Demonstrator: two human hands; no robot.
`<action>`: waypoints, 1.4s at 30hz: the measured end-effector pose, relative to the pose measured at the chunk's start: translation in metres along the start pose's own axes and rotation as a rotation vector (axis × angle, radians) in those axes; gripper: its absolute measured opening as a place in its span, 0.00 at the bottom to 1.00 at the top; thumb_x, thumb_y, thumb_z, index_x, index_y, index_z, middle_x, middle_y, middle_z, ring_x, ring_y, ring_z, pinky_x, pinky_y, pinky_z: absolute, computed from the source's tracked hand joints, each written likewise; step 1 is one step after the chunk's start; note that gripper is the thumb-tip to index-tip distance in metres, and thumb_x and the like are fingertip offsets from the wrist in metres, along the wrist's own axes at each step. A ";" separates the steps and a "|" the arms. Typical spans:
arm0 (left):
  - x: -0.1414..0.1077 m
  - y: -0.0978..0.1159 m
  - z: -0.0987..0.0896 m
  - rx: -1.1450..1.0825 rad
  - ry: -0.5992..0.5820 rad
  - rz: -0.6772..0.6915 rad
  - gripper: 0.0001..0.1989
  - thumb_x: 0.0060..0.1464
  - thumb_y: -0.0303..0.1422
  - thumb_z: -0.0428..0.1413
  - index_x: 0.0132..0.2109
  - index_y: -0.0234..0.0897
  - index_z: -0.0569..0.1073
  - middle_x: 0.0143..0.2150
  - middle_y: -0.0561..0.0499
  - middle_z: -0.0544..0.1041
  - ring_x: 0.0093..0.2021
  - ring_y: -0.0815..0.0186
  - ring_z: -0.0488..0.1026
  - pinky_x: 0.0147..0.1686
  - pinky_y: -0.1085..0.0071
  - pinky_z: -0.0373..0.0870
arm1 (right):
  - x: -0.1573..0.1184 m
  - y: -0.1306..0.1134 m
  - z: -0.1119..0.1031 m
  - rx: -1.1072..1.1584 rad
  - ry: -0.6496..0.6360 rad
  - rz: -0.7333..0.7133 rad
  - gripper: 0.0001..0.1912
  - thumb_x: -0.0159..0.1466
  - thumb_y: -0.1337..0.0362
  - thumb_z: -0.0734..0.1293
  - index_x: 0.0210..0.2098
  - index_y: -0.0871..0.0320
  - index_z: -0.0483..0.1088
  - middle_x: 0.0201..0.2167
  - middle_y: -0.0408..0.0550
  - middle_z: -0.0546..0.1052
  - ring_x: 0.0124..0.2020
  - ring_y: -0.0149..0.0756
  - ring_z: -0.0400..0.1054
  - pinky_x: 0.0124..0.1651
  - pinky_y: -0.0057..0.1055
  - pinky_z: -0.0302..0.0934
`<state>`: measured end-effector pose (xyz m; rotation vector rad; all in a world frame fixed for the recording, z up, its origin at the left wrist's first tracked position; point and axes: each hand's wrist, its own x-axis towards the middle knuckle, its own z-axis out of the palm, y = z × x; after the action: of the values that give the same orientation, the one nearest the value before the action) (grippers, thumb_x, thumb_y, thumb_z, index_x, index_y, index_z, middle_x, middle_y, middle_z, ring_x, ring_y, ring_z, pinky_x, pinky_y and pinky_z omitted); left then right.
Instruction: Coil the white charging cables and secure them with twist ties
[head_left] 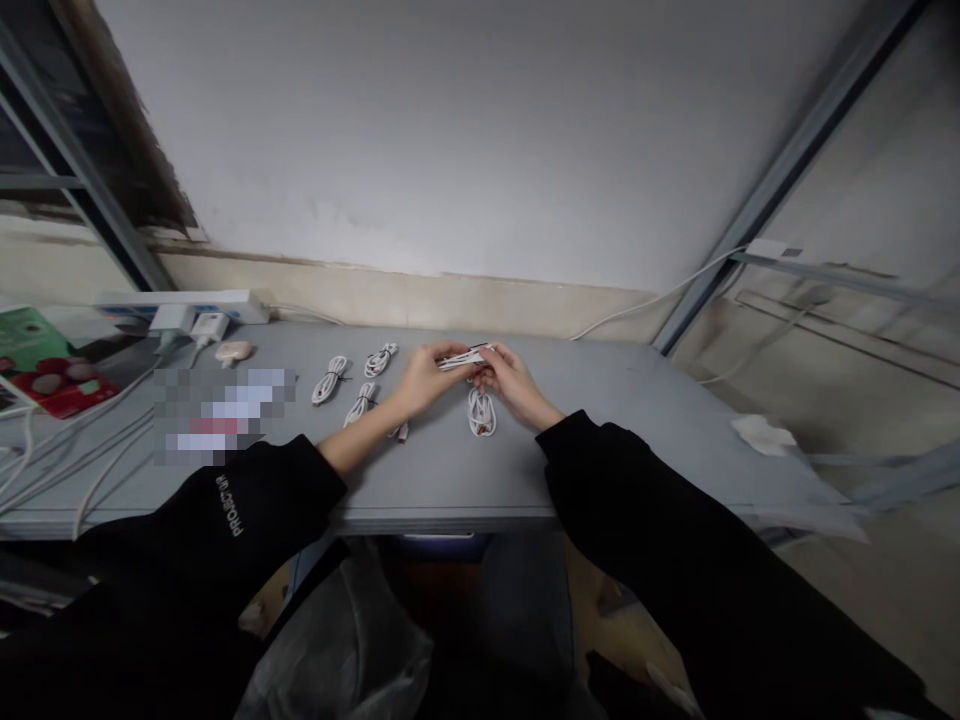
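Left hand (426,380) and right hand (511,382) are both closed on one white cable bundle (465,357), which is gripped between fingers and thumbs at mid-table, with a dark tie visible on it. The hands are nearly touching at the fingertips.

Four more coiled bundles lie on the grey table (600,420), for a count of five. Three lie left of the hands: the left bundle (331,380), the rear bundle (380,360) and the front bundle (360,404), the last just beside the left wrist. The fourth, the lower bundle (481,412), lies directly below the right hand, close under the held bundle. One connector (401,432) lies just right of the left forearm; its bundle cannot be confirmed.

At the table's rear left are one power strip (180,306) carrying two white plugs (208,326) and one beige case (234,352). One green-and-red package (52,365) sits at the far left, near several loose white cables (60,460), count undetermined. A pixelated patch (223,415) obscures part of the table left of the bundles. One white cloth (763,434) lies at the right end.
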<state>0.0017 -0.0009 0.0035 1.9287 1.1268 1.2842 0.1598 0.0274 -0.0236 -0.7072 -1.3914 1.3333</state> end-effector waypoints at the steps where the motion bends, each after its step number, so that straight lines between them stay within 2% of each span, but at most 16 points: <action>1: 0.000 0.001 0.000 0.009 0.003 0.009 0.09 0.51 0.32 0.61 0.40 0.34 0.78 0.42 0.44 0.82 0.44 0.59 0.78 0.47 0.63 0.73 | 0.000 0.000 0.000 0.009 -0.002 0.003 0.19 0.57 0.48 0.70 0.33 0.55 0.64 0.22 0.39 0.69 0.23 0.28 0.65 0.24 0.27 0.58; 8: -0.002 0.003 -0.001 0.033 0.021 0.047 0.08 0.52 0.33 0.60 0.40 0.35 0.78 0.42 0.46 0.82 0.44 0.61 0.78 0.46 0.65 0.72 | -0.001 -0.004 0.000 0.012 -0.028 0.015 0.18 0.57 0.49 0.70 0.32 0.56 0.64 0.23 0.40 0.71 0.23 0.28 0.65 0.27 0.27 0.60; 13: -0.001 0.001 -0.001 0.049 0.005 0.072 0.08 0.54 0.34 0.59 0.39 0.34 0.78 0.40 0.45 0.82 0.41 0.62 0.78 0.45 0.66 0.72 | 0.001 0.001 -0.002 -0.110 -0.051 0.009 0.16 0.60 0.49 0.66 0.33 0.55 0.63 0.22 0.41 0.70 0.21 0.29 0.63 0.26 0.29 0.59; 15: -0.001 0.001 -0.001 0.061 -0.003 0.080 0.08 0.54 0.35 0.58 0.38 0.34 0.78 0.39 0.46 0.82 0.41 0.62 0.78 0.44 0.66 0.72 | 0.001 0.003 -0.004 -0.223 0.001 -0.055 0.14 0.61 0.50 0.65 0.33 0.55 0.64 0.23 0.40 0.69 0.22 0.29 0.61 0.26 0.29 0.58; 19: 0.000 0.001 -0.003 0.094 -0.025 0.082 0.10 0.55 0.38 0.57 0.34 0.36 0.78 0.37 0.47 0.82 0.38 0.62 0.77 0.41 0.68 0.71 | -0.001 0.002 -0.008 -0.500 0.179 -0.320 0.10 0.60 0.58 0.67 0.40 0.53 0.68 0.33 0.43 0.69 0.28 0.30 0.60 0.34 0.31 0.60; 23: 0.001 -0.001 -0.005 0.113 -0.042 0.088 0.12 0.55 0.39 0.56 0.33 0.35 0.77 0.34 0.48 0.81 0.36 0.64 0.76 0.39 0.69 0.70 | -0.006 -0.007 -0.008 -0.659 0.135 -0.489 0.05 0.60 0.62 0.66 0.36 0.52 0.72 0.35 0.47 0.68 0.31 0.35 0.59 0.40 0.38 0.61; 30: 0.005 -0.008 -0.006 0.098 -0.040 0.088 0.09 0.54 0.36 0.55 0.32 0.34 0.75 0.33 0.48 0.80 0.34 0.66 0.75 0.38 0.71 0.69 | -0.009 -0.013 -0.005 -0.681 0.072 -0.534 0.05 0.60 0.59 0.68 0.34 0.52 0.74 0.34 0.47 0.69 0.31 0.36 0.59 0.41 0.40 0.61; 42: 0.005 -0.012 -0.007 0.159 -0.103 0.121 0.10 0.55 0.38 0.56 0.33 0.35 0.76 0.34 0.49 0.80 0.37 0.65 0.75 0.40 0.70 0.69 | -0.004 -0.008 -0.011 -0.709 0.003 -0.515 0.07 0.64 0.59 0.65 0.31 0.54 0.69 0.30 0.44 0.66 0.28 0.32 0.58 0.37 0.35 0.57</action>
<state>-0.0081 0.0092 -0.0009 2.1836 1.1043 1.1723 0.1728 0.0256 -0.0187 -0.7259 -1.9007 0.4204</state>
